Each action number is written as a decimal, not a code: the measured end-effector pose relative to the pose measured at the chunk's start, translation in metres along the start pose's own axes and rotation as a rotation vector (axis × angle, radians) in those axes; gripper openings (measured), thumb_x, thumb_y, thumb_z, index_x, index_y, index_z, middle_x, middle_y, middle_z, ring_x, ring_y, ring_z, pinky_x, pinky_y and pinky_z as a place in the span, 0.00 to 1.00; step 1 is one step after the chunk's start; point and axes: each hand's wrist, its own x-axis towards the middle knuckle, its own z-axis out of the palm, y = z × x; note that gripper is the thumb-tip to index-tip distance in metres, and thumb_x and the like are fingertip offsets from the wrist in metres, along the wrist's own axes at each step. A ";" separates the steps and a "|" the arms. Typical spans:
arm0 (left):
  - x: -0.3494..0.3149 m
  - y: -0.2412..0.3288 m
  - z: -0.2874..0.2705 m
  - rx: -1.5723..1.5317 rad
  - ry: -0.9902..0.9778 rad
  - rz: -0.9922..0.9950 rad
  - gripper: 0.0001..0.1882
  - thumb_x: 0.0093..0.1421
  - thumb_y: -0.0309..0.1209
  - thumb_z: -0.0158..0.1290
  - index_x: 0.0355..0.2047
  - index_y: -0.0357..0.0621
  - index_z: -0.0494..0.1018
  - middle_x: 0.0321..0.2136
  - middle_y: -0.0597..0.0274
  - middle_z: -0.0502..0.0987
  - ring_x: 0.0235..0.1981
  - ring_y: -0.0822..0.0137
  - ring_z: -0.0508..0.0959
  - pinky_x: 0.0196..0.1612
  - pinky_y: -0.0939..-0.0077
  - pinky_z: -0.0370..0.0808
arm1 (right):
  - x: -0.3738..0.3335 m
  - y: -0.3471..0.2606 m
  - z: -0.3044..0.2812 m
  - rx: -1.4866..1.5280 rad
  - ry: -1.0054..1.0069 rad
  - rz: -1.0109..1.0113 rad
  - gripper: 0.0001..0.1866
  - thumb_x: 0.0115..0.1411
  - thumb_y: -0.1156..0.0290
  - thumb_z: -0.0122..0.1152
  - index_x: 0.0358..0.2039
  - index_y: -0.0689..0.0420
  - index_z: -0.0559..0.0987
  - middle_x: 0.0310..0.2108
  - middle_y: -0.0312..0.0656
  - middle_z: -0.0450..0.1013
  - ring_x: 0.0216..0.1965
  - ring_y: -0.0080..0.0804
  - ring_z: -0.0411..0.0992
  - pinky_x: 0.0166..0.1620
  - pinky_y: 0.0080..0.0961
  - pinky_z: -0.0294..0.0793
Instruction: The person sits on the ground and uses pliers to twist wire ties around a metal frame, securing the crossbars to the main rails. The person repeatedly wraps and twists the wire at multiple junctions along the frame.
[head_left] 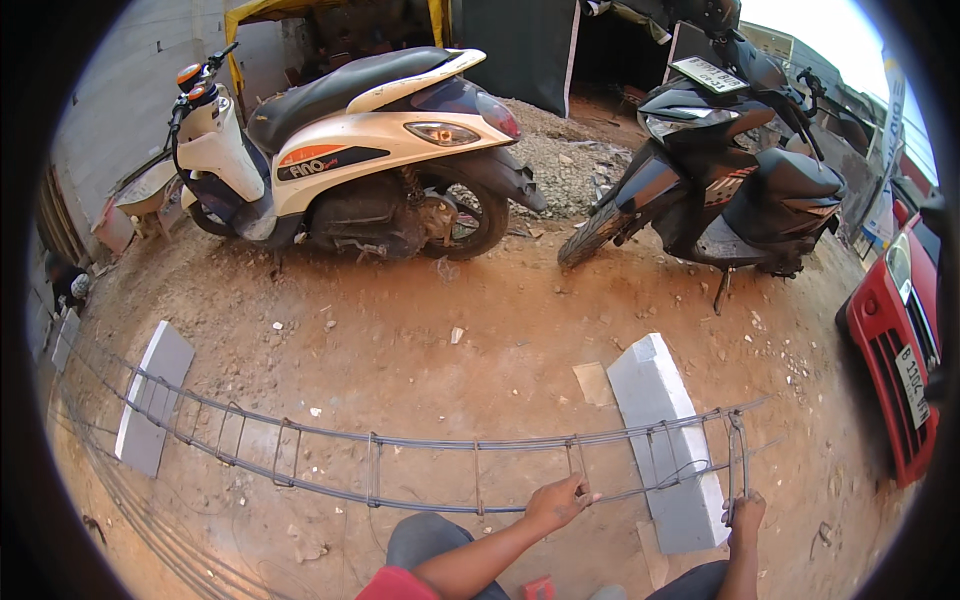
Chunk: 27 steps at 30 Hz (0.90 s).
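Observation:
A long rebar cage [420, 438] of thin steel rods with square stirrups runs across the ground in front of me. It rests on a grey block [655, 390] at the right and another block [158, 385] at the left. My left hand [560, 503] is closed at the near rod, its fingers pinching the lower end of a stirrup [577, 458]. Beyond the right block, my right hand [745, 510] grips the handles of what look like long steel pincers [741, 455]. Their head points away from me, at the far rod near the cage's right end.
Several loose steel rods [150, 535] curve along the lower left. A white scooter [350, 150] and a black scooter [710, 170] stand across the dirt. A red car [895, 350] is at the right edge. Near my legs lies a small red object [538, 588].

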 end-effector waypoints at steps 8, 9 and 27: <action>0.014 -0.031 0.023 -0.038 -0.082 0.025 0.27 0.59 0.61 0.49 0.32 0.50 0.78 0.27 0.57 0.81 0.33 0.50 0.80 0.37 0.54 0.74 | -0.118 -0.051 -0.053 0.776 -0.358 -0.121 0.11 0.45 0.75 0.50 0.32 0.50 0.65 0.34 0.41 0.69 0.30 0.32 0.70 0.25 0.21 0.69; 0.016 -0.029 0.022 -0.041 -0.112 0.021 0.27 0.59 0.61 0.50 0.30 0.49 0.78 0.26 0.57 0.81 0.33 0.50 0.80 0.37 0.54 0.74 | -0.127 -0.057 -0.049 0.771 -0.404 -0.047 0.11 0.45 0.74 0.51 0.32 0.50 0.65 0.33 0.40 0.69 0.30 0.34 0.70 0.26 0.21 0.69; 0.027 -0.015 -0.007 -0.273 -0.297 -0.339 0.22 0.58 0.53 0.57 0.26 0.46 0.82 0.21 0.62 0.80 0.22 0.63 0.79 0.31 0.66 0.74 | -0.259 -0.069 0.020 0.218 -0.272 0.148 0.11 0.44 0.84 0.40 0.26 0.61 0.72 0.38 0.55 0.75 0.29 0.36 0.76 0.26 0.20 0.70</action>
